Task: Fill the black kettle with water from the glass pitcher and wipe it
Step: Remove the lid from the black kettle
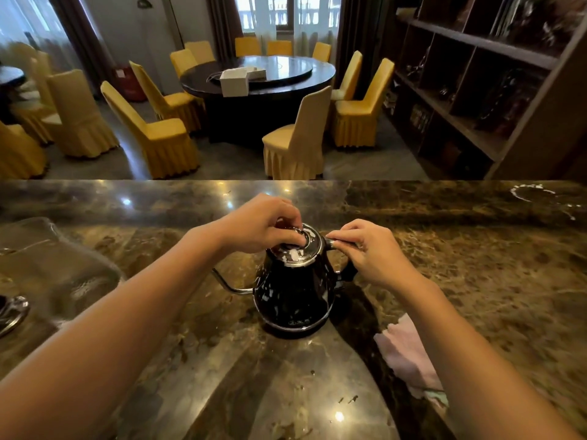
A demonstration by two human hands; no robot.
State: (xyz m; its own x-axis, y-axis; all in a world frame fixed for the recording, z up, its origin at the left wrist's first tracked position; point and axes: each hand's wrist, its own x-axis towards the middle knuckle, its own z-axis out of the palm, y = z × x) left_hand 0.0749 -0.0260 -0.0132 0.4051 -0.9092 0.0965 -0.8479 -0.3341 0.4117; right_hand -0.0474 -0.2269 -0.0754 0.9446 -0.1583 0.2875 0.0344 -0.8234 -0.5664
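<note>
The glossy black gooseneck kettle (293, 296) stands upright on the brown marble tabletop (222, 376), the grip of the left hand (263, 224) pinching the knob of its chrome lid (301, 253) and the grip of the right hand (370, 253) curled round the handle top, probably the safest hold on this slick, rigid body.

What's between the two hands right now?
Head view: the kettle lid; the left hand pinches its centre, the right hand holds the handle.
</note>
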